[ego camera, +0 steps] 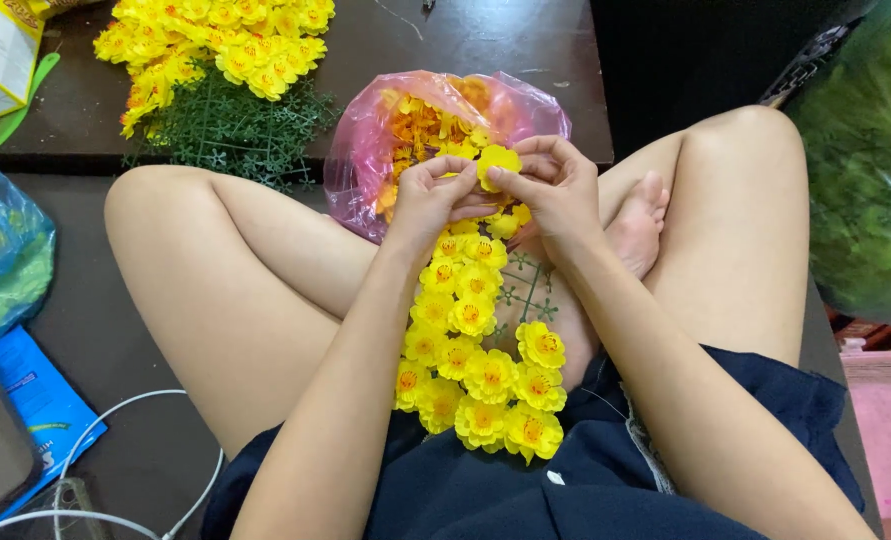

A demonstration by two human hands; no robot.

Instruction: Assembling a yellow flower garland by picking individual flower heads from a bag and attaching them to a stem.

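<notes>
Both hands met above the lap: the left hand (427, 195) and right hand (555, 185) pinched one yellow flower (498, 160) between closed fingers (510, 182), just in front of the pink bag (365, 140). A flower garland (475, 350) lay along the lap beneath them.

We look steeply down from our own head, close over our crossed legs, facing forward toward the dark surface (485, 40) ahead.

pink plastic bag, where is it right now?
Head view, top centre: the pink plastic bag lies open between the knees, just behind the left hand and right hand, full of loose yellow flowers.
</notes>
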